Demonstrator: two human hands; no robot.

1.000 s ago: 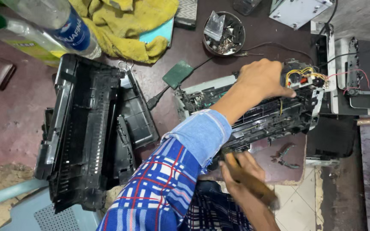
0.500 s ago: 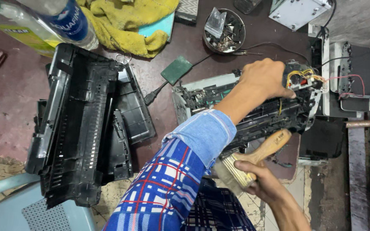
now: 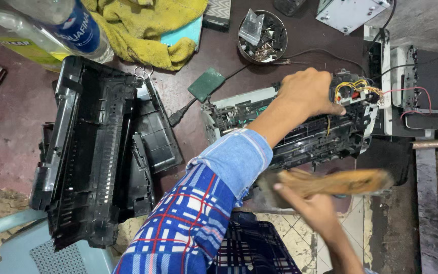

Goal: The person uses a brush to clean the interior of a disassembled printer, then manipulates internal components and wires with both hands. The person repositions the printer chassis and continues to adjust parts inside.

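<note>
head view, steep downward, close over worktable (image 3: 6, 132)

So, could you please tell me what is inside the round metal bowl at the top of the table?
The metal bowl holds a clear plastic packet and small dark parts; whatever lies beneath them is covered.
</note>
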